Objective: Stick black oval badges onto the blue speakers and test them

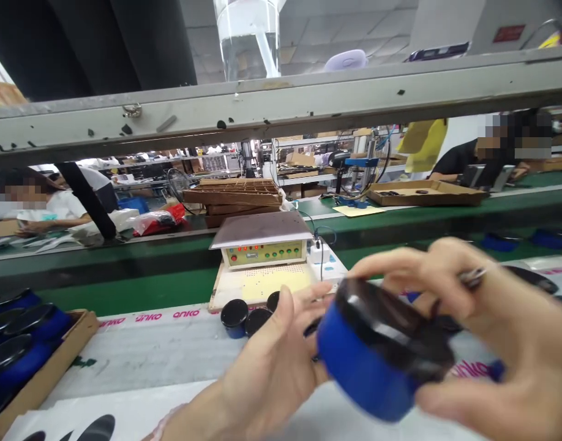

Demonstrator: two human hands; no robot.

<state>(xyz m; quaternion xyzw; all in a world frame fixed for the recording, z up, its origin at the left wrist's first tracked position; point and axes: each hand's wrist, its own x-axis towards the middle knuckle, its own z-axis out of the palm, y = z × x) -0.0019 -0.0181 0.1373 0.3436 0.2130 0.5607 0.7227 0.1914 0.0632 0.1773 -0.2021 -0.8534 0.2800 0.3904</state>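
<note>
My right hand (505, 343) grips a blue round housing with a glossy black top (363, 361), thumb low on the near side and fingers over the upper edge. The housing is tilted and blurred. To its left, my left hand (276, 349) is open, fingers stretched and thumb up. Its fingertips lie partly behind the housing, and I cannot tell whether they touch it. Beyond the left hand, several small blue pots with black tops (234, 317) stand on the bench. A ring-like band shows on a right finger.
At left, a cardboard tray (74, 343) holds several blue-and-black housings. A control box (262, 251) with lit indicators stands ahead, before the green conveyor (147, 285). A shelf beam (308, 92) crosses overhead. Flat black ovals (97, 429) lie front left. Other people sit beyond.
</note>
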